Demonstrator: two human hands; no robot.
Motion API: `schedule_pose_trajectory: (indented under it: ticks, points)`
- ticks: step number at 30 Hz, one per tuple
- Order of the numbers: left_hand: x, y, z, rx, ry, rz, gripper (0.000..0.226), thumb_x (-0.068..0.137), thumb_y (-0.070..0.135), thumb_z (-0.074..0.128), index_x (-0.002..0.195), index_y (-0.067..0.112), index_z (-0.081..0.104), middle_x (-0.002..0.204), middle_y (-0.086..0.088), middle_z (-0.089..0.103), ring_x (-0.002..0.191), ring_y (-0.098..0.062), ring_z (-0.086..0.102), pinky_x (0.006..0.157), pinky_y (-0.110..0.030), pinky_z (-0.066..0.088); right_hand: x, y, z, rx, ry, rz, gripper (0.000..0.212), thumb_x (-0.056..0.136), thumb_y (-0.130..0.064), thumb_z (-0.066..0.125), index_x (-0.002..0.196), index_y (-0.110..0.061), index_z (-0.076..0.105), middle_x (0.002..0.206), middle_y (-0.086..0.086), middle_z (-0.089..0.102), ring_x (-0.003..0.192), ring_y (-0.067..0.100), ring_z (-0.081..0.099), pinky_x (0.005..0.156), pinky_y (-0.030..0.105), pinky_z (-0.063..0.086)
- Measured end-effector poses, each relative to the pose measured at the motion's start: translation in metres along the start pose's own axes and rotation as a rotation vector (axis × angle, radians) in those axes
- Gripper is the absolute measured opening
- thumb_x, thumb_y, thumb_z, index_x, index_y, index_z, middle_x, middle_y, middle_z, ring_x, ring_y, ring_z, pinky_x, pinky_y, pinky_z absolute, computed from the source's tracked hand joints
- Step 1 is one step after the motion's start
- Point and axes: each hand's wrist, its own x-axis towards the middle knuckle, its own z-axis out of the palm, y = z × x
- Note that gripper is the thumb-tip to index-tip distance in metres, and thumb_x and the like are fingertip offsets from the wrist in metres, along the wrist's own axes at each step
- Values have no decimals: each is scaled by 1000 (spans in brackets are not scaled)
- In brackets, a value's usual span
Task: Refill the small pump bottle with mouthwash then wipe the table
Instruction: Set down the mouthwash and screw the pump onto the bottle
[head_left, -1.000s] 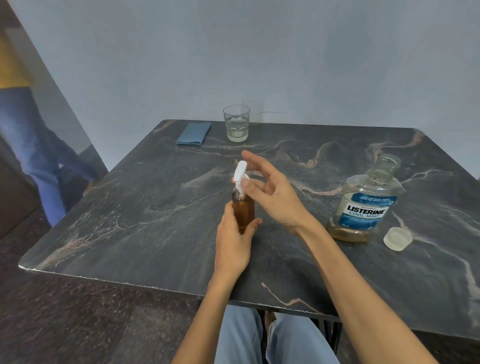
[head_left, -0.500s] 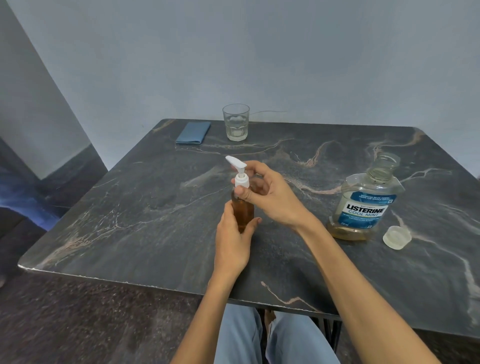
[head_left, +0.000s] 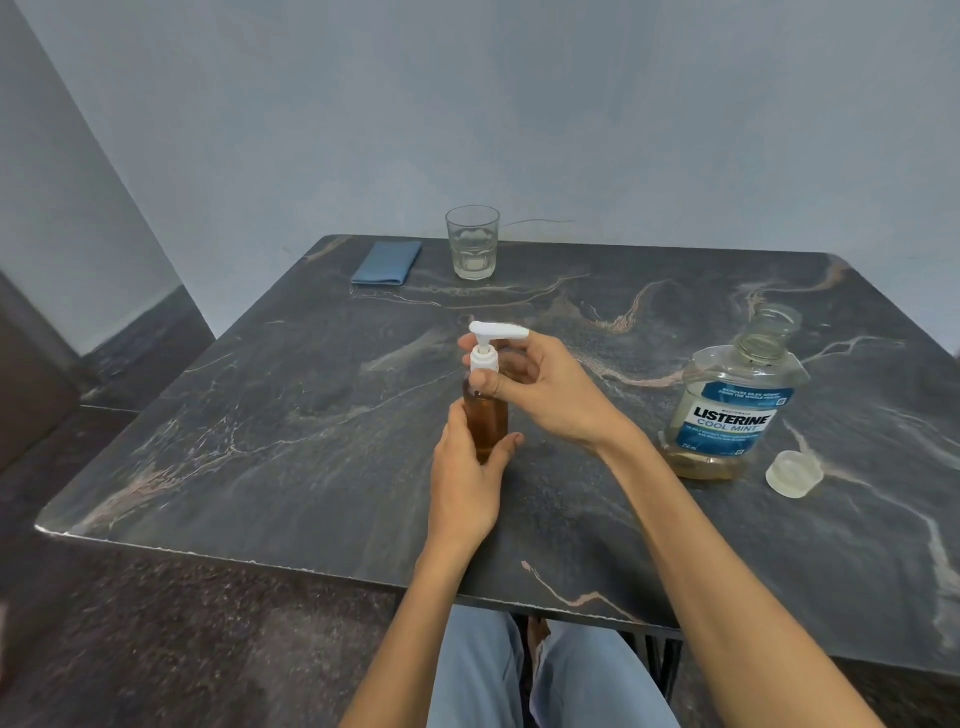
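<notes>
Pump bottle (head_left: 485, 421): small, clear, filled with amber liquid, upright near the middle of the worktop (head_left: 270, 431), toward the front edge; white pump head (head_left: 493, 338) seated on its neck, spout pointing to the right. Cloth (head_left: 387, 262): blue, folded, flat at the far left corner of the worktop, well apart from the pump bottle. Glass (head_left: 472, 241): clear tumbler, upright just right of the cloth at the far edge, a little clear liquid in the bottom. Left hand (head_left: 467, 478): wrapped around the lower body of the pump bottle from the near side, thumb on the right of it, fingers curled round the left. Right hand (head_left: 545, 389): reaching in from the right, thumb and fingers pinching the white collar of the pump head; the spout lies over the fingers. Mouthwash bottle (head_left: 732, 405): large, clear, blue label reading LISTERINE COOL MINT, upright at the right of the worktop, well apart from the hands, neck uncapped, only a shallow layer of amber liquid at the base. Cap (head_left: 794, 474): translucent, lying on the worktop just beside the mouthwash bottle, at its near right. Worktop: dark stone pattern with pale veins. Person's knees in light blue trousers (head_left: 488, 670) visible below the front edge.
</notes>
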Motion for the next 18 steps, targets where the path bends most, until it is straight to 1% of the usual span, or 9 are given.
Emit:
schedule_pose_trajectory:
  ticks: [1,3,5,7,8,10,12,15,18]
  points:
    - [0,-1,0,-3,0,-2,45,85,25,66,125,20,45,115,3,59,103,-10,57,87,-26,47,0,0,1,1,6,2,32,85,-4,62,112,-18,55,111,-2,63,101,10,62,84,22,51]
    - [1,-2,0,-2,-1,-2,46,86,25,66,126,20,44,117,6,58,103,-8,55,82,-17,44,1,0,1,-19,18,-2,31,82,-7,67,109,-17,55,109,11,63,103,20,62,87,27,52]
    - [2,-2,1,4,0,3,44,85,26,66,124,22,44,115,8,57,99,-2,54,76,-11,41,2,0,1,-39,27,-6,36,83,-13,67,115,-16,52,111,24,60,106,31,59,90,35,48]
    - [2,-2,1,3,1,10,41,85,26,67,120,25,44,110,9,58,95,-2,55,75,-12,41,2,1,0,-63,12,-7,39,89,-20,57,127,-20,47,114,30,56,108,40,55,93,41,46]
    - [2,-3,1,5,3,13,41,85,26,67,119,25,45,107,8,58,94,-3,56,76,-14,41,2,1,-1,-72,2,-16,38,93,-21,50,131,-20,44,118,28,57,109,39,55,95,41,45]
    - [2,-4,0,15,11,23,39,84,26,67,116,24,45,102,7,59,92,-8,56,76,-20,43,2,0,0,-69,-14,-38,36,97,-15,42,133,-11,44,120,11,61,109,23,59,94,28,47]
    - [2,-4,0,21,16,31,37,84,25,68,114,25,46,98,8,59,89,-8,57,75,-22,44,1,0,1,-49,-2,-46,30,97,-11,43,125,-7,51,113,2,63,105,7,60,88,19,47]
    - [2,-5,0,21,17,35,35,84,25,68,112,26,46,96,10,58,87,-5,56,72,-17,42,0,2,5,46,66,-54,21,92,-5,51,111,-10,58,107,2,64,100,4,63,85,19,50]
    - [3,-5,1,15,13,29,38,84,26,68,116,23,47,101,8,59,91,-5,56,74,-16,41,1,3,7,94,123,-45,19,89,-4,57,102,-16,62,100,-2,66,98,5,64,84,20,51]
